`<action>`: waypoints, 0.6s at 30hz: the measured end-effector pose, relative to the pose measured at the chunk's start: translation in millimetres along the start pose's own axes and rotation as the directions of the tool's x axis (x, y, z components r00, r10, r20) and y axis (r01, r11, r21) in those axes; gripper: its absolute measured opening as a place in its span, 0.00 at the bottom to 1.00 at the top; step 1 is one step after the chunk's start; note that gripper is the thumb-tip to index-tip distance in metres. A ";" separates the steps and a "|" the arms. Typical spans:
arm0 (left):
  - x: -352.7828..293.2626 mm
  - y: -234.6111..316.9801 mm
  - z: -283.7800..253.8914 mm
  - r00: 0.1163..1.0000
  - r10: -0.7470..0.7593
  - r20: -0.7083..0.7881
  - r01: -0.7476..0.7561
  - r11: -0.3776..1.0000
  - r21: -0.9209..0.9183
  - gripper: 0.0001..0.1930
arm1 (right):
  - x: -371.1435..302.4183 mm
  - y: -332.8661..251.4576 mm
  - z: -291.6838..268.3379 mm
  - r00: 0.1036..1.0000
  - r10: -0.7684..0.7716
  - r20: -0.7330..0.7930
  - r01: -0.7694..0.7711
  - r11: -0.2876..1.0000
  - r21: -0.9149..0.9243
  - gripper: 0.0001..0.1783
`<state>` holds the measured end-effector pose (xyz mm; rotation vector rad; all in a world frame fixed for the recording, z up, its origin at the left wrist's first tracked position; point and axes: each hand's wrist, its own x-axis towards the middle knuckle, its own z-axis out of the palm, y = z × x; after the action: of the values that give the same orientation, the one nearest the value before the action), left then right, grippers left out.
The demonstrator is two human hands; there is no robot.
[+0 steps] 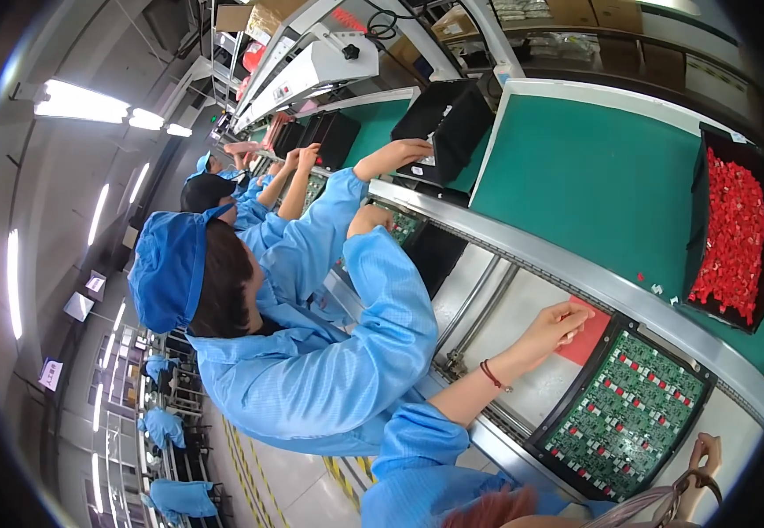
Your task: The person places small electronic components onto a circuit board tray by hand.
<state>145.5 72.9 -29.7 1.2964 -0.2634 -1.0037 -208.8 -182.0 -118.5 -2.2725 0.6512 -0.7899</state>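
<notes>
We log the circuit-board panel (626, 414) at near right, lying in its black frame (578, 382), red and white parts dotted over it. Left hand (558, 330): beyond the panel's left edge, at a red sheet (586, 340); grip pinched, but whether on a part we cannot tell. Right hand (706, 453): curled beside the right edge, grip contents also unclear. Risks, our judgement: a slack pinch could drop or skew a part; the red bracelet (493, 377) could snag parts during a reach across; stray pieces (657, 289) on the green worktop (584, 176), left of the black bin (700, 211), could get mixed in.
</notes>
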 end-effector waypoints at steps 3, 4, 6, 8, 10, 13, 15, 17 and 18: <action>-1.4 -2.1 -0.1 0.999 0.007 0.034 -0.006 0.999 -0.038 0.12 | -0.1 -8.0 -0.7 0.997 -0.060 0.039 0.061 0.998 -0.010 0.05; -3.6 -1.4 1.5 0.999 0.009 0.046 -0.007 0.999 -0.040 0.12 | -0.4 -15.9 -2.0 0.998 -0.060 0.032 0.060 0.998 -0.020 0.05; -5.5 0.5 6.3 1.000 0.019 0.014 -0.020 0.999 0.042 0.11 | 3.4 -47.1 -6.1 0.999 0.001 0.036 0.000 0.999 -0.033 0.05; 0.0 -8.0 0.6 1.000 0.028 0.002 -0.028 0.996 0.088 0.11 | 16.0 -89.4 -15.9 0.996 0.070 0.055 -0.069 0.997 -0.035 0.05; 6.1 -16.8 -4.0 0.990 0.138 -0.032 -0.131 0.977 0.168 0.11 | 1.4 -94.4 -16.7 0.991 0.108 0.075 -0.107 0.994 -0.025 0.05; 11.8 -25.3 -27.3 0.980 0.174 -0.098 -0.175 0.985 0.000 0.13 | 15.3 -119.0 -7.8 0.909 0.356 0.215 -0.347 0.935 -0.080 0.09; 15.8 -21.2 -33.8 0.982 0.175 -0.073 -0.183 0.974 -0.133 0.14 | 20.0 -117.2 -7.3 0.926 0.248 0.285 -0.187 0.956 -0.224 0.22; 3.7 -5.0 -20.4 0.953 0.224 -0.206 -0.251 0.961 -0.119 0.13 | 20.3 -122.4 -7.1 0.892 0.277 0.358 -0.200 0.951 -0.238 0.28; 3.3 -1.6 -31.1 0.964 0.217 -0.156 -0.240 0.960 -0.143 0.12 | 20.7 -121.1 -4.5 0.908 0.239 0.345 -0.155 0.955 -0.254 0.29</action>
<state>167.6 91.6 -41.8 1.1530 -0.2157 -0.7195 -168.9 -115.0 -23.6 -2.4145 0.8025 -0.1809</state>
